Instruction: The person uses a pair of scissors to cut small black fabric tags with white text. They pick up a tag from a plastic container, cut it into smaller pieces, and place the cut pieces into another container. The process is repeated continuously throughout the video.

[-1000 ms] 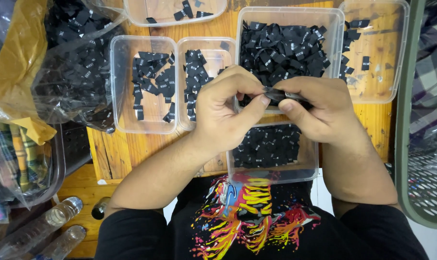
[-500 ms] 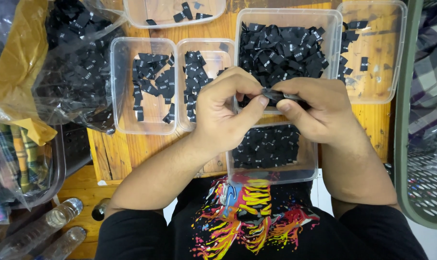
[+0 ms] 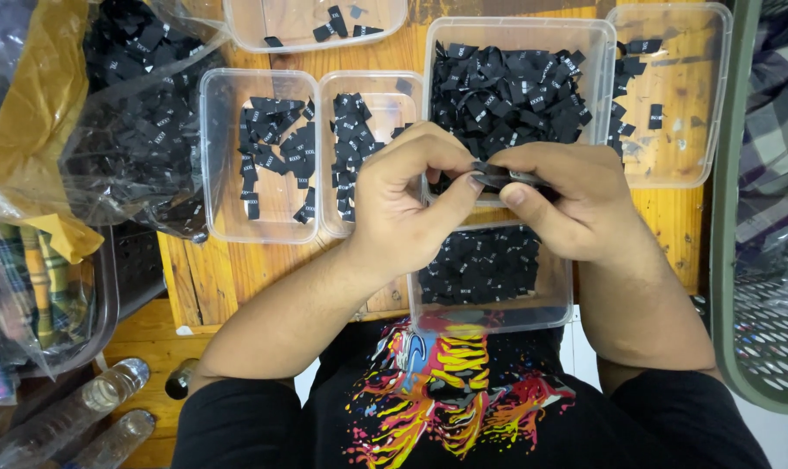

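My left hand (image 3: 407,204) and my right hand (image 3: 576,204) meet above the table, fingertips together. Between them they pinch a small stack of black fabric labels (image 3: 501,176). Directly below the hands sits a clear plastic tub (image 3: 491,320) holding a flat layer of black labels. Behind the hands a larger clear tub (image 3: 516,35) is heaped with loose black labels.
Two narrow clear tubs (image 3: 259,230) (image 3: 372,82) of labels stand at the left, two more tubs (image 3: 311,13) (image 3: 676,165) further back and right. A plastic bag of labels (image 3: 125,113) lies far left, a green basket (image 3: 728,260) at the right, bottles (image 3: 81,408) below left.
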